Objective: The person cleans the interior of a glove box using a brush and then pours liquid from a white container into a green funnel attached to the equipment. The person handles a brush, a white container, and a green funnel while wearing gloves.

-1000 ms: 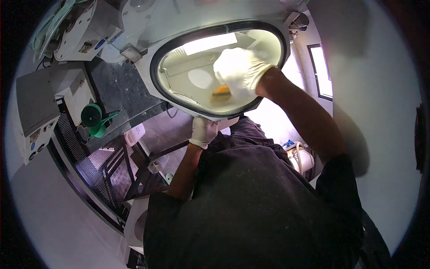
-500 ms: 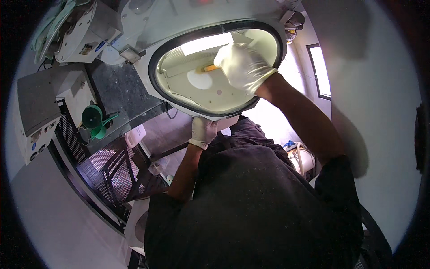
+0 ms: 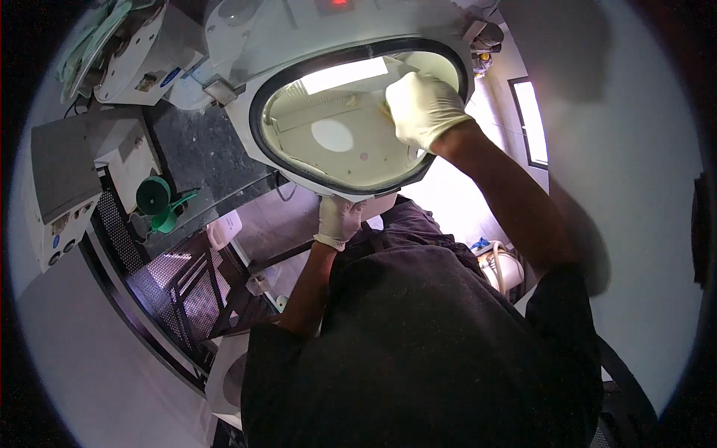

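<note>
Fingers of the gloved right hand (image 3: 429, 112) curl around a mostly hidden yellowish tool (image 3: 385, 110) near the right edge of the black-rimmed window (image 3: 256, 123); left hand (image 3: 340, 222), at its lower edge, grip unclear. Work seems unfinished; how much remains, unclear.

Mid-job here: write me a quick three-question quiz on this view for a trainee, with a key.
1. In the picture, where is the left hand relative to the black rim? A: above it. B: below it. C: to the right of it.
2. True or false: the right hand is bare.
3. Which hand is nearer the green vessel?
Key: 1. B. 2. False; it is gloved. 3. The left.
</note>
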`<state>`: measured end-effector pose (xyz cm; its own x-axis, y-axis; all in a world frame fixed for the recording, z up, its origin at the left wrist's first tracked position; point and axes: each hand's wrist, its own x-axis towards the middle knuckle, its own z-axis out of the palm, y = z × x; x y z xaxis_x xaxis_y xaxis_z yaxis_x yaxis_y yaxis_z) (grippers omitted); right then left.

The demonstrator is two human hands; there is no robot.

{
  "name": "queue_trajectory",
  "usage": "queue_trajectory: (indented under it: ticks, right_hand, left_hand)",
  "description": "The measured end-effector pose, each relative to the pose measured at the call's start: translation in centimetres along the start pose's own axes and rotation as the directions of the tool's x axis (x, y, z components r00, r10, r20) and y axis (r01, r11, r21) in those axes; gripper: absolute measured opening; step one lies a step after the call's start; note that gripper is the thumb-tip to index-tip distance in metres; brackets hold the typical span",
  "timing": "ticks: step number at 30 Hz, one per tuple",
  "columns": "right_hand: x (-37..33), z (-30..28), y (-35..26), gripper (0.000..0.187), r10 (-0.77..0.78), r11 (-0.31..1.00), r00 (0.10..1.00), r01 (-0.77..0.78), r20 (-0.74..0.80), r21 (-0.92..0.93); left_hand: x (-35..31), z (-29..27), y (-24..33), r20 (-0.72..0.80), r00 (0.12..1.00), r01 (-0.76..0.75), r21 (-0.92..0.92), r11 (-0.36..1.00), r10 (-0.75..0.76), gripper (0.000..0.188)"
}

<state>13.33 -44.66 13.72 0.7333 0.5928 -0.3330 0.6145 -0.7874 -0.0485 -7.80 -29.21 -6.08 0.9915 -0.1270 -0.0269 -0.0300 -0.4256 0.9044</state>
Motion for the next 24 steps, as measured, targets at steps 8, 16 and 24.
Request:
queue_trajectory:
  ticks: [8, 16, 24]
  right_hand:
    - [0.3, 1.7, -5.1, 0.021, 0.059, 0.987, 0.994, -0.073, 0.092, 0.146]
    - [-1.0, -1.2, -4.2, 0.017, 0.028, 0.993, 0.998, -0.033, 0.048, 0.109]
    - [-0.5, 1.0, -3.5, 0.017, -0.029, 0.995, 0.996, 0.037, -0.079, 0.097]
  left_hand:
    - [0.1, -0.1, 0.2, -0.065, 0.992, -0.101, 0.051, 0.994, 0.105, 0.016]
    - [-0.1, -0.2, -0.1, -0.042, 0.996, -0.083, 0.025, 0.996, 0.084, 0.016]
    - [0.1, 0.2, 0.4, -0.051, 0.999, 0.009, -0.123, 0.992, -0.016, 0.015]
